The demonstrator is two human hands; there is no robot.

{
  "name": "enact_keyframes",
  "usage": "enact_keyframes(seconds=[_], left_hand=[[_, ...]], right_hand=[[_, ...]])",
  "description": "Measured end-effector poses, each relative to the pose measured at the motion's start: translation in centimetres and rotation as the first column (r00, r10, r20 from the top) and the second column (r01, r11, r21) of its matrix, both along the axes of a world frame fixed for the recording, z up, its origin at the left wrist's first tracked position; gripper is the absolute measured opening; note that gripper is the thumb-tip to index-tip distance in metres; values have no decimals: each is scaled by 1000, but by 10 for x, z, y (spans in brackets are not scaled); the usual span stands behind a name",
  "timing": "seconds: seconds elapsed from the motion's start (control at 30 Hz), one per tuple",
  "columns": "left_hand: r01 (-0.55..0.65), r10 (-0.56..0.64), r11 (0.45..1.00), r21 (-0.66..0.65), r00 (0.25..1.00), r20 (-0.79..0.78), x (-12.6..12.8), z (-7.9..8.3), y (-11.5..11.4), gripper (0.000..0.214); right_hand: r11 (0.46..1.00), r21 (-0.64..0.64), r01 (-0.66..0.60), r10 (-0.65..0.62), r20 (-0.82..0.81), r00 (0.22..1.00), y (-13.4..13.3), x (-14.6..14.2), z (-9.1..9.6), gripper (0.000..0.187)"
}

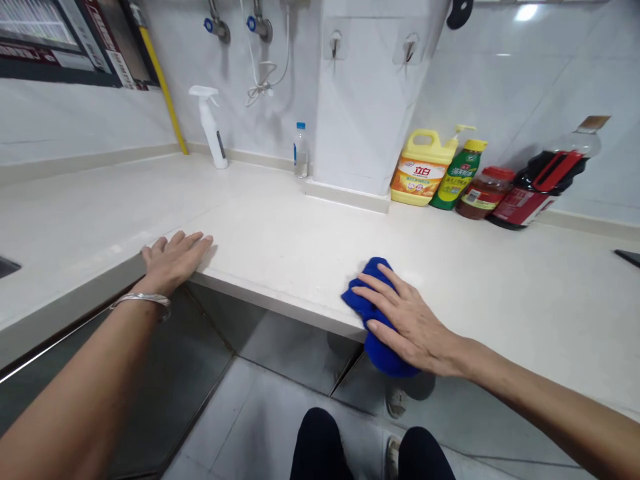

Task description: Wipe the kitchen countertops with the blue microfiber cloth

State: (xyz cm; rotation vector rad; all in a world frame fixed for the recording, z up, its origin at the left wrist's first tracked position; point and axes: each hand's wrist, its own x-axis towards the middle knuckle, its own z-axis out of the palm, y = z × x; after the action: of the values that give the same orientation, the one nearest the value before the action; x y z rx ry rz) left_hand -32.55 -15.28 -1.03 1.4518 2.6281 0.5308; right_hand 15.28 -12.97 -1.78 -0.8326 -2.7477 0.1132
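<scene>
Holds a blue cloth (pixel 391 355) under the right hand (pixel 410 323), with the palm down and the fingers spread over the top. Has the cloth at the front edge of the white counter (pixel 280 240), partly on the flat top and partly hanging down over the side. Rests the left hand (pixel 175 259) on the counter too, at the inside corner, flat and loose, with the fingers spread and just the counter under it. Wears a silver bangle (pixel 144 299) near the left hand. Has a white spray bottle (pixel 211 133) far back on the left, near the bottom of a yellow pipe (pixel 163 87). Has a small clear bottle (pixel 301 157) with a blue cap just beside the pillar (pixel 367 113), at the back wall (pixel 273 123). On the other side of the pillar, has four things in a row: a yellow jug (pixel 420 175), a green bottle (pixel 459 175) with a yellow lid, a jar (pixel 484 195) with a red lid and a big dark bottle (pixel 526 193). Has two taps (pixel 259 27) with blue knobs up on the wall, and two hooks (pixel 336 45) on the pillar. Shows two knees (pixel 320 443) over the floor (pixel 250 407).
</scene>
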Motion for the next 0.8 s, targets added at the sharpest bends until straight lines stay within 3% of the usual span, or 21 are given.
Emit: enact_keyframes(seconds=[0.1,0.2,0.37,0.5,0.6,0.8], left_hand=[[-150,152,988,-26,985,84,15,8,4,70],[-247,243,969,27,964,105,32,12,6,63],[-285,282,949,135,959,37,40,9,9,59],[-266,269,961,76,963,-32,36,9,11,59],[-322,326,944,74,944,-53,37,8,13,57],[-348,352,935,73,935,-52,41,8,14,56]], right_hand=[[985,-83,-151,152,7,988,13,-45,11,54],[952,-121,-283,285,-4,959,26,-93,16,55],[898,-115,-424,426,-10,905,47,-173,17,57],[898,-109,-427,428,-16,904,66,-229,16,56],[914,-108,-391,393,-5,920,84,-260,16,55],[965,-115,-234,235,-2,972,128,-287,15,55]])
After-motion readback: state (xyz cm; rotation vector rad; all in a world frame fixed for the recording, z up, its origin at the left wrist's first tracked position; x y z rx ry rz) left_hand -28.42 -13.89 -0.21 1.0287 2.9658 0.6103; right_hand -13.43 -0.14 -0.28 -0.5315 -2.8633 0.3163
